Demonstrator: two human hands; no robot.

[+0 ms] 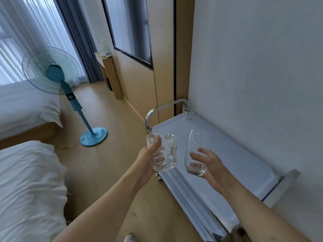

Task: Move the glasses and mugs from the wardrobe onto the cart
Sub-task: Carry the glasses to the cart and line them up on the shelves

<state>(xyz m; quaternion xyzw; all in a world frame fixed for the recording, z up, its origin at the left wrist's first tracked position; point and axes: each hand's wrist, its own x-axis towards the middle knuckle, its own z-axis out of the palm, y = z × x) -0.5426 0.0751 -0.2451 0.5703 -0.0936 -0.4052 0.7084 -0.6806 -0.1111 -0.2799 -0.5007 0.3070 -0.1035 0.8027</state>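
Observation:
My left hand [148,163] grips a clear glass mug [163,154] with a thick handle, held upright just off the cart's near-left edge. My right hand [208,165] holds a tall clear stemless glass [196,151], cupping its lower part from the right, above the cart's white top shelf [236,154]. A third clear glass [188,110] stands on the shelf's far corner, by the curved metal handle [162,109]. The wardrobe [138,70] with its wooden door stands beyond the cart.
A white wall [262,67] runs along the cart's right side. A teal standing fan [57,79] is on the wooden floor to the left. Two beds with white bedding [26,180] fill the left side. A low wooden shelf [108,74] sits past the wardrobe.

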